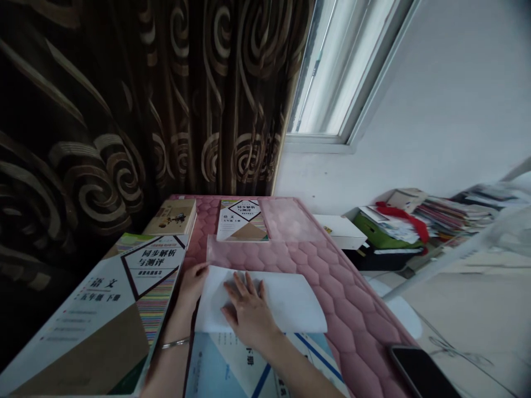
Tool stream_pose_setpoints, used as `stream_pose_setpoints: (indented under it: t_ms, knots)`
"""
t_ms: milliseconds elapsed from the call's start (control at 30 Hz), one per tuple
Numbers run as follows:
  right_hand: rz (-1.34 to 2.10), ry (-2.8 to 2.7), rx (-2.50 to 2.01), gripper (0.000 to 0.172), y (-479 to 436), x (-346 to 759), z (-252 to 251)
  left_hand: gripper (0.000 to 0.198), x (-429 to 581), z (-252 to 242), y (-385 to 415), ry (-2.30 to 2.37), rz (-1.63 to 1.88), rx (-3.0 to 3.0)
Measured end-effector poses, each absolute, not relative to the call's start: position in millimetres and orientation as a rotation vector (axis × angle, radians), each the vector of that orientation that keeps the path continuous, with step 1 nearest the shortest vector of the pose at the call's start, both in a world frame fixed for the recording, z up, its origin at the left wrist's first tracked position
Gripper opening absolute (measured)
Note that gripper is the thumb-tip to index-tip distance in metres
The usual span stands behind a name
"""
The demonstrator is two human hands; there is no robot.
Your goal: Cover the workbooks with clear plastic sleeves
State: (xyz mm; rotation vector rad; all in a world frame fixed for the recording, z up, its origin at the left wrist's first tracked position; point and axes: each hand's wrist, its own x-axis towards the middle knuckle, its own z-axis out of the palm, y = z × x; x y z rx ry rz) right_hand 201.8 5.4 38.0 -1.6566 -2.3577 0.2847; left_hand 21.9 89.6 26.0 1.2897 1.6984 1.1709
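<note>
Right hand (249, 312), fingers spread wide, rests on the blank white paper sheet (292, 304), whose long axis runs left to right beyond the blue-and-white printed cover (215, 367); left hand (193, 286) is at the sheet's far-left corner, its grip I cannot tell

Book (226, 367) front-centre on bench (365, 315), paper sheet (294, 301) over its far part. Second book (108, 354) left of it, third book (170, 218) behind second. Fourth book (240, 229) beyond sheet, right of third. Phone (423, 370) near right. Curtain (232, 99) behind bench. Box (342, 235) past bench's right edge.
</note>
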Motion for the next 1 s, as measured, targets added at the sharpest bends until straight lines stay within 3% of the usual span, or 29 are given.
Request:
stream_pose_setpoints:
  t_ms: [233, 633, 1000]
  knots:
    - [0.273, -2.374, -1.611, 0.052, 3.9, 199.7, 35.0, 0.021, 29.3, 25.5, 81.0, 1.47, 1.329, 1.164]
    - [0.199, -2.391, -1.61, 0.05, 3.7, 197.6, 36.6, 0.056, 33.1, 39.3, 72.2, 1.236, 1.298, 1.182]
    - [-0.05, -2.35, -1.49, 0.052, 7.6, 197.9, 44.0, 0.038, 31.9, 48.4, 66.2, 1.254, 1.338, 1.296]
